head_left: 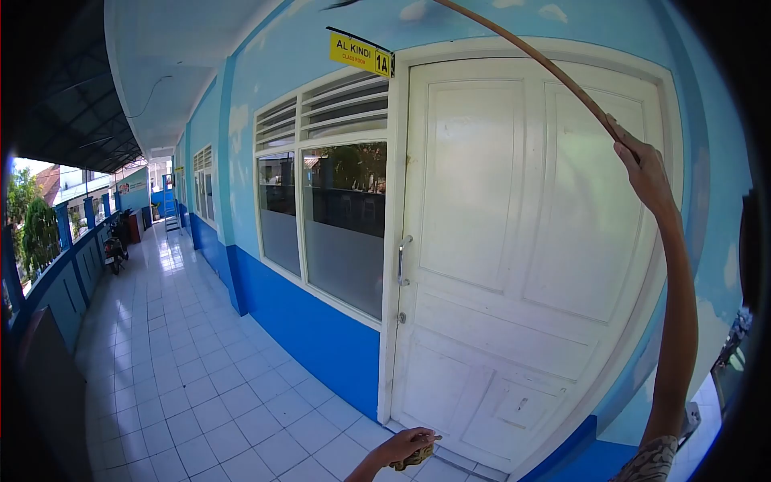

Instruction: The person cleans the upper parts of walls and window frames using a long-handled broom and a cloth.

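Head view, only feed I'm reading. Counting two hands, one pole, one door.

Right hand [645,177] is reaching up at the right — fingers are wrapping round one thin brown pole [562,76]. The pole is curving up and left across the top of the door [466,177] and running out of the top edge. One dark tip [344,3] is showing up there above the sign; I'm not able to tell whether it's joining the pole, or whether anything is touching the wall.

Left hand [408,442] is hanging low, near the door's foot, fingers curling in. One small patterned item [414,460] is showing just under it, and a short pale end is poking out past the fingers — I can't tell what either is, or how firmly they're being gripped.

Holders: one white door frame [669,104] is enclosing the one white door, which is carrying one pull handle [401,261] and one lock [401,318]. The nearer window frame [301,209] is holding two glass panes below, two louvred sections above.

One yellow sign [353,52] is hanging over the window, reading AL KINDI, 1A. One motorbike [115,251] is standing down the tiled corridor [185,353].
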Motion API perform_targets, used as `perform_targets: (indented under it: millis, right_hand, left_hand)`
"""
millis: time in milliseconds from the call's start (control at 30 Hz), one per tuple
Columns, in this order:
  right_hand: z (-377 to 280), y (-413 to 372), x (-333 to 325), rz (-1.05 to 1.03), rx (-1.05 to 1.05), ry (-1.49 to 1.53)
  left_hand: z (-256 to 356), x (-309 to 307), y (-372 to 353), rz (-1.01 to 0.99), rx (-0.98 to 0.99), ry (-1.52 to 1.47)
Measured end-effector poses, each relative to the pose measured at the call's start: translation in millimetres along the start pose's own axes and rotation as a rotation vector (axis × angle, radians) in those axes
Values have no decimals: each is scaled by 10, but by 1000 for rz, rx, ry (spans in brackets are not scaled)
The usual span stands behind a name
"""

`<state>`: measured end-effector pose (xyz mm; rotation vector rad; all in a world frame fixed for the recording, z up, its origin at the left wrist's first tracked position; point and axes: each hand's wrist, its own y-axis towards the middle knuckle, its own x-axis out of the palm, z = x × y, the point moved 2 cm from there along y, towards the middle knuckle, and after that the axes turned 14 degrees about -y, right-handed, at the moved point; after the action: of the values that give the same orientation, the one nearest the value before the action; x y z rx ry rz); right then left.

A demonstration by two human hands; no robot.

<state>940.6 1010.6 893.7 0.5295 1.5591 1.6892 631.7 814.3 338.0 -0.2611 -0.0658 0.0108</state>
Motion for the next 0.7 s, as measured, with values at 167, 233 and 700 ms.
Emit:
perform_targets:
  millis: [167,233,700]
  right_hand:
    - [-609,258,-211,-155,-49,-296]
    - [-705,190,-362,-252,10,-302]
    - [-1215,-191,-338,-261,134,-43]
  left_hand:
    - [141,22,-434,-59,132,14]
    - [63,1,-611,-42,78,-82]
    - [-519,-130,-1274,-27,132,-137]
